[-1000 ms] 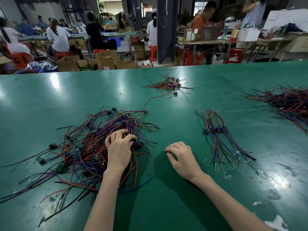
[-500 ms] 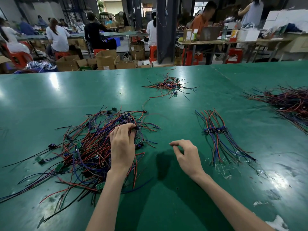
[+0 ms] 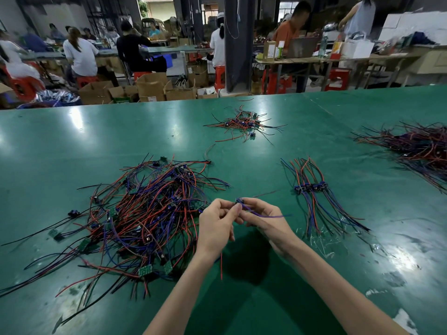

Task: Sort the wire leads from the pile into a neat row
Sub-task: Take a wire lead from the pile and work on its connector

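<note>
You hold one wire lead (image 3: 263,215) above the table (image 3: 242,310), between the pile (image 3: 145,213) and the row (image 3: 312,189). Your left hand (image 3: 215,226) and right hand (image 3: 266,223) both pinch it near its connector. Half a second earlier the left hand lay on the pile and the right was empty. Next, straighten the lead and lay it alongside the row.

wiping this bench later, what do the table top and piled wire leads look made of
Table top: likely a green rubber or vinyl mat, semi-gloss; lamp glare shows on it. Piled wire leads: thin wire in red, blue and black insulation, probably plastic; they lie in loose curves.
</note>
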A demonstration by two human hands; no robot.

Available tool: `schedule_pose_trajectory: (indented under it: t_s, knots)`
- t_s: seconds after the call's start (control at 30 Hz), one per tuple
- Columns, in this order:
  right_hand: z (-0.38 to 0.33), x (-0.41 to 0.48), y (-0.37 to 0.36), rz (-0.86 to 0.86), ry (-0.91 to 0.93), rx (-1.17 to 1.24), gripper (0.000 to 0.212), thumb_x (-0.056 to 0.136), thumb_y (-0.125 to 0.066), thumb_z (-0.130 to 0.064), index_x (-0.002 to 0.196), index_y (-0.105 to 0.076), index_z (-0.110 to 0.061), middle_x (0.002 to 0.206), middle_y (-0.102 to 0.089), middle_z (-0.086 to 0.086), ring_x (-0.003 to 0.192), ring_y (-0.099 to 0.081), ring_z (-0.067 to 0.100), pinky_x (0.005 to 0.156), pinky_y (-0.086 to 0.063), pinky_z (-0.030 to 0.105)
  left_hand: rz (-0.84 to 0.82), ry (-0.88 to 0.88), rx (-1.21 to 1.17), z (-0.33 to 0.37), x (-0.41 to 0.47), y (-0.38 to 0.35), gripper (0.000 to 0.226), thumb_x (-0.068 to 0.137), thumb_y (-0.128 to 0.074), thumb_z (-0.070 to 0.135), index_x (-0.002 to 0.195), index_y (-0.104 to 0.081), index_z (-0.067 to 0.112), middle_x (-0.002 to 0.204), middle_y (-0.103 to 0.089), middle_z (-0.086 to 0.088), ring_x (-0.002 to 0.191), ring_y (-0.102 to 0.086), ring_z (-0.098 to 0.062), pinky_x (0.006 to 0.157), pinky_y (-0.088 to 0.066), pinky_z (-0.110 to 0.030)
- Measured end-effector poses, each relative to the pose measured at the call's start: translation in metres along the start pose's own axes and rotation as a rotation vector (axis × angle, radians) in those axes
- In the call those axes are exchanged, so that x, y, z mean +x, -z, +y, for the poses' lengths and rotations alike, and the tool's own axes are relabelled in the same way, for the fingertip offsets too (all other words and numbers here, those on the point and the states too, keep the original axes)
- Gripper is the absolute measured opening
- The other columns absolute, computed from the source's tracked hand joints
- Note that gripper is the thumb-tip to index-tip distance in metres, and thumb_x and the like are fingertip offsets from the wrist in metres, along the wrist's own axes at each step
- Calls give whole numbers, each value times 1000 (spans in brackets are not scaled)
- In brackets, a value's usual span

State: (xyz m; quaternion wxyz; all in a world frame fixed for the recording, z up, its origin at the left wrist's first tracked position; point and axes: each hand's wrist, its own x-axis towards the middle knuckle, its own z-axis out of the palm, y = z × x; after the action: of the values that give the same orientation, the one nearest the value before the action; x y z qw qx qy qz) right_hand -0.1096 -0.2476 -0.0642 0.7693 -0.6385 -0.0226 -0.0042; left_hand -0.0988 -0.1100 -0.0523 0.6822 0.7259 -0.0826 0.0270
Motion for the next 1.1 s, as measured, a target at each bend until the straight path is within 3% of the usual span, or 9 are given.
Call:
schedule_pose_trajectory:
  t_s: [0.17, 0.33, 0.47, 0.67, 0.87, 1.1]
  knots:
    - [0, 3, 7, -79, -75, 198, 40, 65, -74, -15, 105, -69, -10, 93, -71, 5, 82, -61, 17, 77, -48, 29, -47, 62, 31, -1, 1, 1, 15, 90, -63, 15, 81, -56, 5, 60, -68, -4, 29, -38, -11, 31, -32, -20]
    - [-2, 2, 4, -57, -108, 207, 38, 67, -72, -15, 103, -66, -7, 78, -68, 1, 65, -58, 10, 63, -45, 22, -134, 44, 50, -2, -2, -1, 15, 89, -65, 15, 81, -55, 7, 61, -69, -3, 28, -39, -11, 31, -32, -19]
    - [-7, 6, 8, 14, -189, 335, 26, 68, -70, -17, 89, -64, -3, 67, -62, 2, 56, -50, 9, 53, -43, 19, -215, 75, 18, 0, -4, -2, 12, 88, -66, 13, 83, -57, 6, 64, -70, -4, 30, -37, -11, 32, -34, -21]
    - [-9, 8, 19, 28, -319, 270, 17, 70, -73, -25, 68, -61, -13, 62, -58, 0, 52, -51, 10, 52, -45, 20, -347, 177, -101, 3, -7, -6, 10, 92, -58, 7, 82, -58, 5, 60, -67, -4, 30, -35, -7, 32, -36, -19]
    - [-10, 10, 22, 77, -278, 332, 19, 65, -76, -18, 71, -59, -12, 61, -59, 1, 49, -54, 9, 52, -52, 22, -457, 286, -230, 7, -9, -3, 13, 96, -50, 6, 92, -62, 3, 70, -71, -6, 38, -45, -8, 41, -47, -21]
    - [-14, 14, 35, 308, -200, 288, 18, 79, -71, -6, 70, -56, -12, 55, -60, -1, 42, -49, 5, 41, -44, 17, -690, 426, -165, 6, -9, 3, 16, 99, -43, 4, 103, -57, -2, 69, -68, -6, 44, -53, -9, 49, -54, -26]
